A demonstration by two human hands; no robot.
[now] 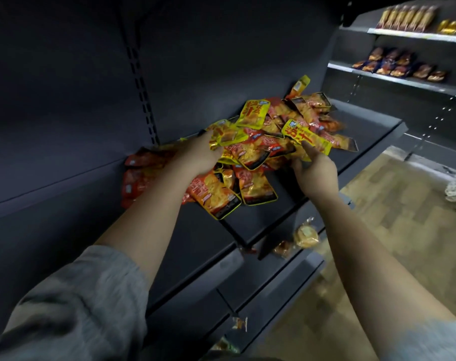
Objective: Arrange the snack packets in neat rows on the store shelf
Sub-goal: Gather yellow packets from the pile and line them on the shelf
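Shelving (312,194), dark and bare over most of its length, carries a loose pile (271,142) of yellow and orange-red snack packets at the middle; they overlap at all angles, in no rows. Just left of the left hand's fingers, a smaller heap of red packets (141,173) lies against the back panel, partly hidden by the left forearm. Below the right wrist, a lower shelf (279,280) holds two pale wrapped buns (306,235), blurred and hard to read. Further down, a small packet (239,323) shows at a shelf edge, too small to make out. Far beyond the right fingertips, a side rack (404,79) has two stocked tiers: tall yellow-red packs (406,18) above, dark packs (398,65) below, both soft in focus.

The left hand (195,155) rests on the pile's left side, fingers curled down into the packets; the fingertips are buried, so I cannot tell whether they grip one. The right hand (315,173) is at the pile's right side, fingers partly apart, one finger (309,149) pointing up against a yellow packet (306,135) that stands on the heap. Whether that packet is pinched or only touched is unclear. Grey sleeves (73,306) are pushed up both arms and cut off by the bottom edge.
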